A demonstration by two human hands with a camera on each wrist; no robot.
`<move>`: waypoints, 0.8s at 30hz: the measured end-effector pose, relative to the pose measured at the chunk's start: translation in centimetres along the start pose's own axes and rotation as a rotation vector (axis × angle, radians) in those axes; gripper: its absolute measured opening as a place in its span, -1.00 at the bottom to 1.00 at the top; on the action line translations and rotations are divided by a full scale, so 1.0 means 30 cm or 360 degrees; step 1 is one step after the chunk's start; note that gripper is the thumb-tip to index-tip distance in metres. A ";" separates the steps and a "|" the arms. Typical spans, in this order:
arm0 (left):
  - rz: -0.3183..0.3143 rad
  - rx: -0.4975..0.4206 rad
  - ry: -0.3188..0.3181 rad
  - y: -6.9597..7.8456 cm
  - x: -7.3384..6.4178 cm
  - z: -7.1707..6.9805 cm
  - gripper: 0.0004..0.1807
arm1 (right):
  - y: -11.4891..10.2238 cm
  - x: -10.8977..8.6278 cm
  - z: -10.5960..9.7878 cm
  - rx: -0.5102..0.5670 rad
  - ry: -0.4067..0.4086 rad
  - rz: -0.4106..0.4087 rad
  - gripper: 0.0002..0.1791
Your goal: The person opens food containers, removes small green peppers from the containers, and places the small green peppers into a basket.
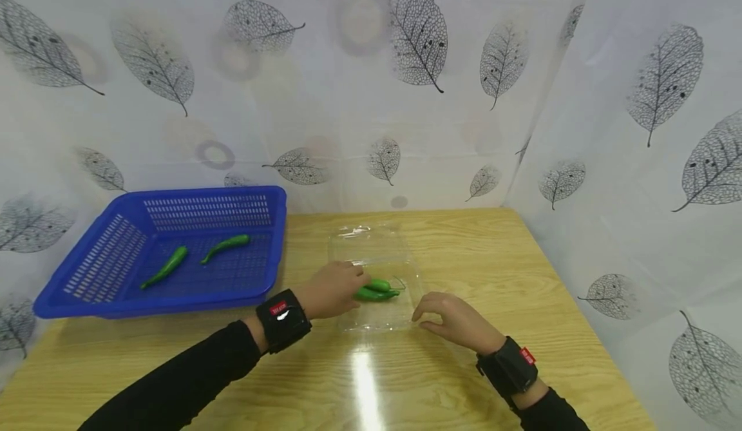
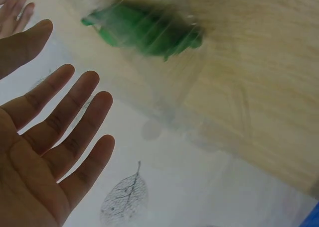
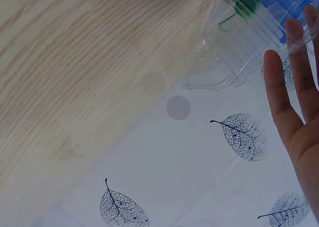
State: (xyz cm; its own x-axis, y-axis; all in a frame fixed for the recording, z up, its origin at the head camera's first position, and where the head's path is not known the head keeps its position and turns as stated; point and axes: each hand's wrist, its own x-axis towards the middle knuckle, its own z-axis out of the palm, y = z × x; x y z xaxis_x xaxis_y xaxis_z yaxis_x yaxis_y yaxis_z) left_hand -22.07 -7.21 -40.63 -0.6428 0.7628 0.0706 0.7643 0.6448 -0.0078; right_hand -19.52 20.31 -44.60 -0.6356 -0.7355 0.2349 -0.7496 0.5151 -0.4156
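Observation:
A clear plastic clamshell box (image 1: 379, 320) lies with its lid (image 1: 368, 244) laid back on the table. Several green chili peppers (image 1: 377, 294) are inside; through the plastic wall they show as a green bunch (image 2: 144, 28) in the left wrist view. My left hand (image 1: 336, 288) is over the box's left side and hides part of the peppers. Its fingers (image 2: 75, 142) look straight and spread in the left wrist view, with nothing in them. My right hand (image 1: 460, 321) is beside the box's right edge, and its fingertips (image 3: 273, 60) are right at the clear rim.
A blue plastic basket (image 1: 197, 305) stands on the left of the wooden table (image 1: 481, 257), with two green chili peppers (image 1: 226, 246) lying apart in it. White leaf-print sheeting (image 1: 348, 96) hangs behind the table and along its right side.

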 end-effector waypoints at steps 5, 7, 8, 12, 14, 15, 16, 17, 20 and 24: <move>-0.0034 -0.0017 -0.0046 -0.018 0.032 0.058 -0.60 | -0.002 0.002 -0.004 -0.0007 -0.0005 0.0025 -0.78; -0.0039 -0.0046 -0.0052 -0.022 0.041 0.075 -0.58 | -0.002 0.002 -0.004 -0.0009 -0.0008 0.0033 -0.78; -0.0042 -0.0065 -0.0052 -0.023 0.045 0.081 -0.59 | -0.001 0.003 -0.004 -0.0012 -0.0006 0.0028 -0.78; -0.0061 -0.0080 -0.0050 -0.028 0.062 0.117 -0.61 | 0.002 0.005 -0.004 -0.0017 -0.0009 0.0015 -0.78; -0.0069 -0.0066 -0.0044 -0.029 0.071 0.133 -0.63 | 0.002 0.006 -0.004 -0.0020 -0.0012 0.0013 -0.78; -0.0072 -0.0058 -0.0044 -0.029 0.075 0.141 -0.64 | 0.003 0.007 -0.004 -0.0019 -0.0016 0.0014 -0.78; -0.0075 -0.0053 -0.0043 -0.028 0.079 0.147 -0.64 | 0.003 0.007 -0.003 -0.0017 -0.0017 0.0016 -0.78; -0.0080 -0.0058 -0.0042 -0.026 0.082 0.150 -0.64 | 0.003 0.007 -0.003 -0.0014 -0.0018 0.0017 -0.78; -0.0100 -0.0081 -0.0046 -0.020 0.088 0.157 -0.65 | 0.002 0.008 -0.001 -0.0008 -0.0012 0.0015 -0.77; -0.0108 -0.0072 -0.0053 -0.016 0.094 0.169 -0.67 | 0.003 0.006 0.004 -0.0002 0.0003 -0.0001 -0.76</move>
State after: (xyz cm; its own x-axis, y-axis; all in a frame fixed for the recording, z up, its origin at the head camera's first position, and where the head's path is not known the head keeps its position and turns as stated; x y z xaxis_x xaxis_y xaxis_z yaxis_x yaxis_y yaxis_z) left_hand -24.51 -5.11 -45.49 -0.6941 0.7189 0.0365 0.7199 0.6929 0.0410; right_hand -19.68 20.17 -44.71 -0.6355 -0.7349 0.2366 -0.7502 0.5153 -0.4143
